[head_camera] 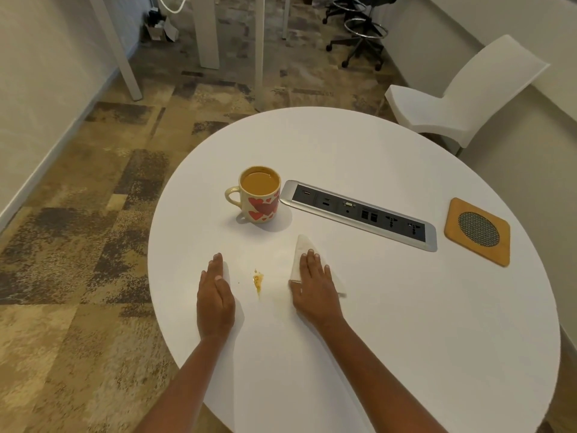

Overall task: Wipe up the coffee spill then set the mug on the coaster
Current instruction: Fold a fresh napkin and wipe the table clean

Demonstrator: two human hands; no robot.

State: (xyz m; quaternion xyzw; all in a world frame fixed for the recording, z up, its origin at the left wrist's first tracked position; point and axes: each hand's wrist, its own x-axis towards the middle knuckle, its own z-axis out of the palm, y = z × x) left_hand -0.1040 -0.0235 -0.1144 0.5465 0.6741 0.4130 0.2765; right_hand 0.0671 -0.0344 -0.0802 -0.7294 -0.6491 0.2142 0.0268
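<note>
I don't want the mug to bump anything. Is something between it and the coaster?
Yes. The socket panel set into the table lies between the mug and the coaster, the mug right beside its left end. Lifting the mug over should clear it.

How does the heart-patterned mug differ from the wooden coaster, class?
The cream ceramic mug with red hearts stands tall and round; the square wooden coaster with a dark mesh centre lies flat. The mug holds coffee; the coaster bears nothing. The mug stands left of the grey socket panel, the coaster right. Both rest on the round white table.
</note>
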